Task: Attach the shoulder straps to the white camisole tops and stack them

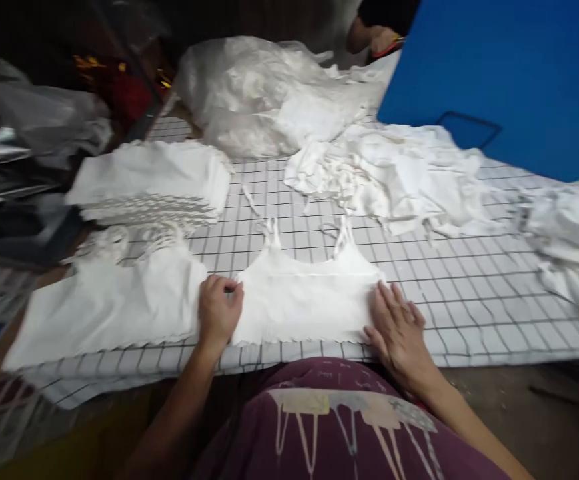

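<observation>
A white strappy top [305, 293] lies flat on the checked table cover [469, 293] near the front edge, straps pointing away from me. My left hand [218, 310] pinches the top's left edge with curled fingers. My right hand [398, 325] rests flat with fingers spread at its right edge. To the left of my left hand lies a stack of folded white tops [104, 303].
A second folded stack [149, 180] sits at the back left. Loose white garments [394, 173] are heaped at the back centre, more at the right [569, 240]. A plastic bag [249, 93] and a blue board [499, 73] stand behind. Another person's hand [374, 37] shows at the top.
</observation>
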{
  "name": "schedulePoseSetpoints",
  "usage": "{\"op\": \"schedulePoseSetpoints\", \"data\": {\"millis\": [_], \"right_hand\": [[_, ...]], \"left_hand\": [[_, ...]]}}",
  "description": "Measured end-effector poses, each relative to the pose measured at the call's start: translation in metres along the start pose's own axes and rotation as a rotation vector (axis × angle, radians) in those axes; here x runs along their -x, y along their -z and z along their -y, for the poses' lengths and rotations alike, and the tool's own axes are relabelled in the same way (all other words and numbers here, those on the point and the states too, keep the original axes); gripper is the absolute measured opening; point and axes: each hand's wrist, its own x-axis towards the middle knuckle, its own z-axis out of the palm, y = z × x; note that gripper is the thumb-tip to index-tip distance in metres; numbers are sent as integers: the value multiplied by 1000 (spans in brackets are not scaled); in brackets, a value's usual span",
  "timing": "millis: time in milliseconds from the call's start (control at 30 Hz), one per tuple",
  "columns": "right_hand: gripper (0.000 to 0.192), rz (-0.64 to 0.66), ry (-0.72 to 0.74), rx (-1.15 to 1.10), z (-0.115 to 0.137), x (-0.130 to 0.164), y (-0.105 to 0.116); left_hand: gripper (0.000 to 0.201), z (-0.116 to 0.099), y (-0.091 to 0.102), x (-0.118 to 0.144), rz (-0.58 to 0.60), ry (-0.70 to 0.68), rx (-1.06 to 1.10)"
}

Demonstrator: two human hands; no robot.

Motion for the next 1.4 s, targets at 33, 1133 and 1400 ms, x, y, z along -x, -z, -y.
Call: {"op": "schedulePoseSetpoints", "data": {"millis": [33, 1133, 1400], "right_hand": [[74, 32, 8, 3, 1, -1, 2], [70, -37, -140, -24, -1, -9, -6], [71, -41, -222, 79, -9, -5, -6]], "left_hand": [[18, 2, 0, 0, -10, -5, 4], [13, -10, 2, -8, 46, 354, 138], [18, 1, -4, -5, -36, 207, 194]]}}
